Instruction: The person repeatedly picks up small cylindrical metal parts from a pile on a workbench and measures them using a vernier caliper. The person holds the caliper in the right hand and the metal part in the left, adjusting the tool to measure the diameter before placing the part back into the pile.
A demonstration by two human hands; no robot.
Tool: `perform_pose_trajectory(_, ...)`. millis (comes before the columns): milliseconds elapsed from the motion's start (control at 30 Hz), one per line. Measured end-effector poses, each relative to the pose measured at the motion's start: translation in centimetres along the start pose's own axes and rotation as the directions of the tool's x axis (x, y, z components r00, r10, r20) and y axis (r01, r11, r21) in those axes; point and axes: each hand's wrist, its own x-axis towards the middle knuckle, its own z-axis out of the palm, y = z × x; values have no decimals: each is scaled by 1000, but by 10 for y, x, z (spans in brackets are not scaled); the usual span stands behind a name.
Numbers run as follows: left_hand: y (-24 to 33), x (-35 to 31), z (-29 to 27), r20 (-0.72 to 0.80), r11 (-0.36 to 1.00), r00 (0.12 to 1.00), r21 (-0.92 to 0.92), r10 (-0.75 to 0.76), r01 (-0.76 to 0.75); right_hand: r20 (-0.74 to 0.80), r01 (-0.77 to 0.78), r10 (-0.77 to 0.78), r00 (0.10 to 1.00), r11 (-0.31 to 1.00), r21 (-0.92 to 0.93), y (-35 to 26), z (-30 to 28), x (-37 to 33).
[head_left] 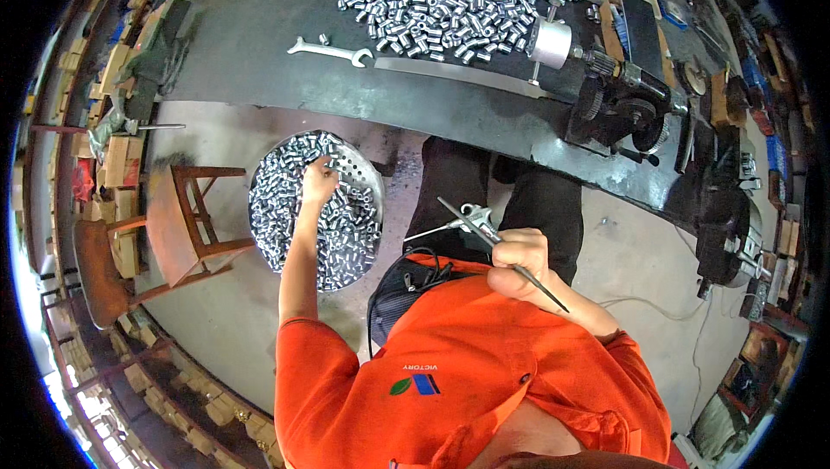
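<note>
My left hand point(320, 182) reaches into a round metal basin point(370, 177) with a perforated wall, heaped with small shiny metal sleeves point(298, 227). Its fingers are curled together among the sleeves, and what they pinch is too small to make out. In front of my body, my right hand point(519, 260) is closed around a slim dark rod point(458, 212), which sticks out at both ends of the fist and resembles a file. Just beyond that fist is a silver blow gun point(474, 216) with a thin nozzle pointing left; whether the hand also holds it, I cannot tell.
Across the front runs a dark workbench point(346, 93) with a large pile of metal sleeves point(450, 2) and an open-end wrench point(330, 51). A geared machine point(627, 106) is mounted at its right. A wooden chair point(177, 227) stands left of the basin.
</note>
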Motion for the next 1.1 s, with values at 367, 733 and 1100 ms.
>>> perform_pose_trajectory(367,46,30,14,197,475,979,858,48,-196,-2,-38,38,999,997,-68,0,2,-5)
perform_pose_trajectory(733,132,-80,-3,338,842,935,-530,106,96,87,-76,76,993,997,3,0,6,1)
perform_pose_trajectory(1100,216,-158,34,660,330,677,-750,326,573,145,-144,141,979,989,12,0,3,1)
